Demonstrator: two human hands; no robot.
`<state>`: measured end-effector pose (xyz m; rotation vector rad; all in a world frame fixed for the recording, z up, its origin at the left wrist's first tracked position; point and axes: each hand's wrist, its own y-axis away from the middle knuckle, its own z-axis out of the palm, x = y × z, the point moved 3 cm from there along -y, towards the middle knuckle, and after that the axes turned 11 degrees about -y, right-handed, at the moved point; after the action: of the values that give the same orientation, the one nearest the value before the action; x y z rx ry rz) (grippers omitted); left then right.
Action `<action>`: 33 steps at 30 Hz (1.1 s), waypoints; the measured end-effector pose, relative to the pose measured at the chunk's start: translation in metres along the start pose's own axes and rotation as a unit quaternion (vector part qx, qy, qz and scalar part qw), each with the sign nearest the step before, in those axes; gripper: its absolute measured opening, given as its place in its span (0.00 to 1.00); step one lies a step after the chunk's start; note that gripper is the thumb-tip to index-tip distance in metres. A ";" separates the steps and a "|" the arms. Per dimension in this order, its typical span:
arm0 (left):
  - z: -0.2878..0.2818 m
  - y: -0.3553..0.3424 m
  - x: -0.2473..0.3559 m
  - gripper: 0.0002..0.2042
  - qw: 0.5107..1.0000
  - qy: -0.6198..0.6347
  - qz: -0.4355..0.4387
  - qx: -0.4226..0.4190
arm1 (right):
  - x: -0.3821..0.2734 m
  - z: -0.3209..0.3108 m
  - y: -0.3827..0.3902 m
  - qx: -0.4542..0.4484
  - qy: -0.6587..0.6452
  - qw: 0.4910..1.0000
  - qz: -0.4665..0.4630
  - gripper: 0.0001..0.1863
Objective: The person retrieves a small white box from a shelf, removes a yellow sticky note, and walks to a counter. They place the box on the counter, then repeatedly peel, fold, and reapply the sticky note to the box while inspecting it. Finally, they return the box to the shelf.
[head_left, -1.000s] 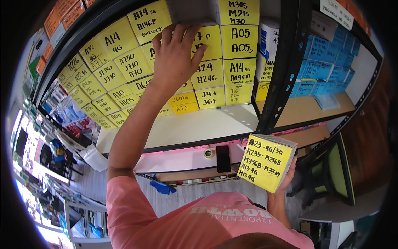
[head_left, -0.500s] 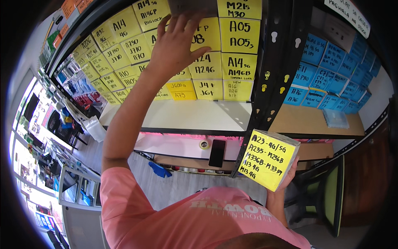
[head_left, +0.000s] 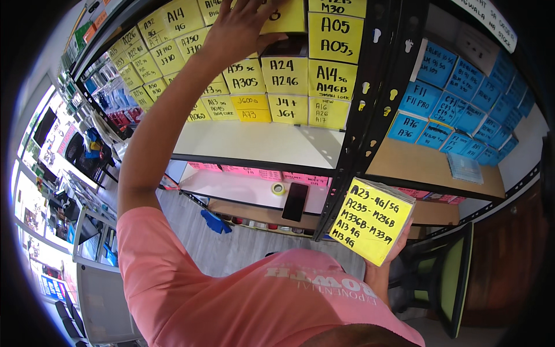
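Observation:
My left hand reaches up to the stacked yellow-labelled boxes. Its thumb presses under a yellow-labelled box and its fingers spread over the face, partly cut off by the upper edge. That box sits higher than its neighbours, with a dark gap beneath it. Below the gap stands another yellow-labelled box in the row. At the right, my right hand grips a box with a yellow, handwritten front from its side and underneath. Most of that hand's fingers are hidden behind the box.
A white shelf runs below the stack. A black perforated post divides it from blue-labelled boxes. On the lower shelf lie a tape roll and a black phone. A green-backed chair stands right.
My left hand has raised the yellow-labelled box out of its row, opening a dark gap below. The view has shifted slightly upward relative to my body; my right hand still holds its box.

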<state>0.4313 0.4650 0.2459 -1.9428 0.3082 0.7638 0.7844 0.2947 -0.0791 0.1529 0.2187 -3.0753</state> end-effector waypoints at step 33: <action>-0.041 0.348 -0.045 0.54 0.970 0.116 -0.208 -0.054 | 0.109 0.003 -0.009 0.008 -0.061 0.982 0.176 0.35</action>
<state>0.2333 0.2574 0.0397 -2.1083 -0.0082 0.2853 0.6748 0.2980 -0.0860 0.0012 0.1424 -2.7220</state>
